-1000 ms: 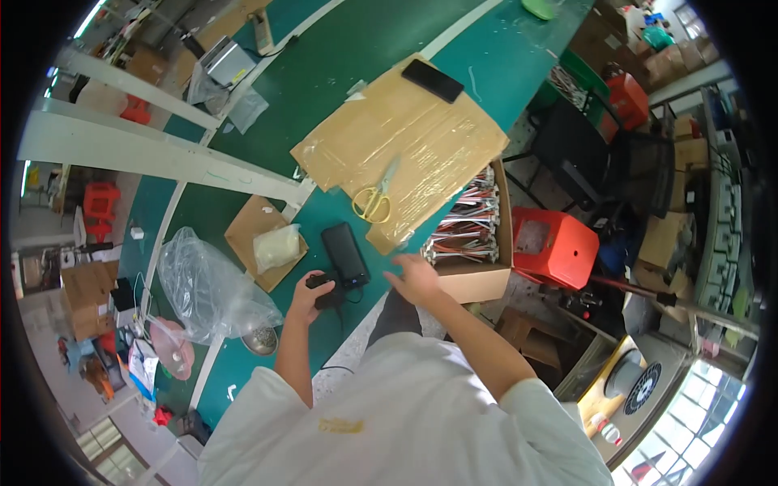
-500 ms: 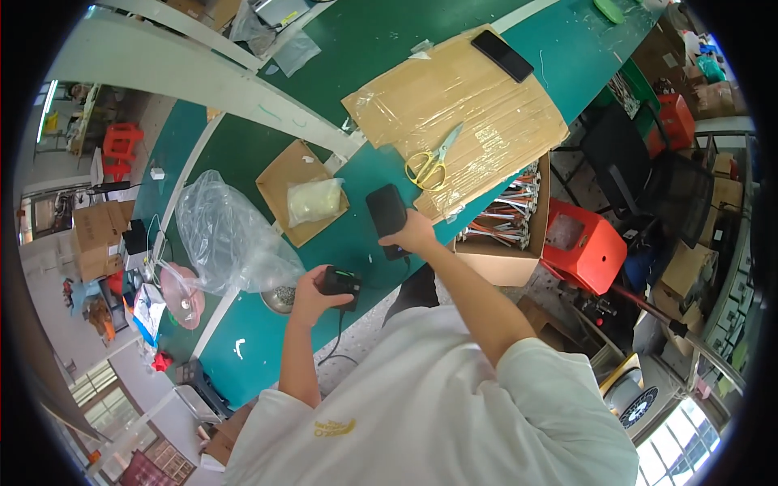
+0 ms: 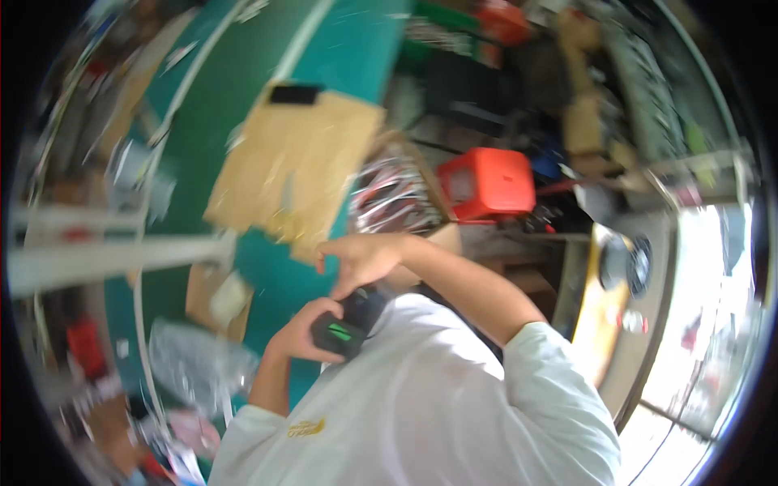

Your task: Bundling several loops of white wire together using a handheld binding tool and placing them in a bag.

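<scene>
Close to my shirt front, my left hand is wrapped round a small black box-shaped device with a bright green mark on its face. A second dark device lies against it, between the first one and my shirt; blur hides its outline. Just above them is my right hand, thumb and fingers apart, with nothing visible between them. The thumb tip comes near the dark devices; whether it touches them I cannot tell.
Cardboard lies on the green table, with yellow-handled scissors and a black phone on it. An open box of wired parts and a red stool stand at right. A clear plastic bag lies left.
The view has swung right and is blurred. My hands have come together near my shirt, bringing the two black devices close. My right hand's fingers have come off the black slab it held.
</scene>
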The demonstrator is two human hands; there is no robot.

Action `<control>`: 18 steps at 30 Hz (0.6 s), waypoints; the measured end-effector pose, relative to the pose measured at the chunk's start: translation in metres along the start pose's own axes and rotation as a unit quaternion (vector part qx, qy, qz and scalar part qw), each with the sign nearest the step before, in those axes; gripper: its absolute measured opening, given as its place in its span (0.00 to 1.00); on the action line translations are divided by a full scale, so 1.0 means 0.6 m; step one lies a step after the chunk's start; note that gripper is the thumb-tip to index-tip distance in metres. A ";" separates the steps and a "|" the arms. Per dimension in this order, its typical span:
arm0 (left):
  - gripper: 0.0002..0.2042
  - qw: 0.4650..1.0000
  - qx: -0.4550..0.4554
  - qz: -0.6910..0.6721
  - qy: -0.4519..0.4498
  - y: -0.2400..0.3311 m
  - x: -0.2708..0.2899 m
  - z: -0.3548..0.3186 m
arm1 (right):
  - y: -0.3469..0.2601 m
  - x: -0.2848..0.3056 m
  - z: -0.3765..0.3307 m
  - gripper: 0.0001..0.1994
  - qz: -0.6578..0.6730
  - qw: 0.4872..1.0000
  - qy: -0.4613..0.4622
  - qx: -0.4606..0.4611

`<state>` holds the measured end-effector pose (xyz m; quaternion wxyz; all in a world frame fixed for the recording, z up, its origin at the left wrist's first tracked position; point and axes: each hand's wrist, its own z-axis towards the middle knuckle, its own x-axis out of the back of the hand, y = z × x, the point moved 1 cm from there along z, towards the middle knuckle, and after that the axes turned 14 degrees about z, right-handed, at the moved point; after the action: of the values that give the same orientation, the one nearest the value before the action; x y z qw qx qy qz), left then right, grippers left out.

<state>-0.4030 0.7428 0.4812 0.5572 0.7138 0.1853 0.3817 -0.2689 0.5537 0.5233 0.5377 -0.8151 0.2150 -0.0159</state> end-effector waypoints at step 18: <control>0.44 0.835 0.253 -0.486 -0.050 0.134 -0.342 0.394 | 0.826 0.104 -1.126 0.14 0.192 0.282 0.908 -0.243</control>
<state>-0.3698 0.4218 0.4663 0.4794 0.6660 0.5705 -0.0345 -0.5510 -0.2199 0.3569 -0.2388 -0.3050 0.7090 -0.5894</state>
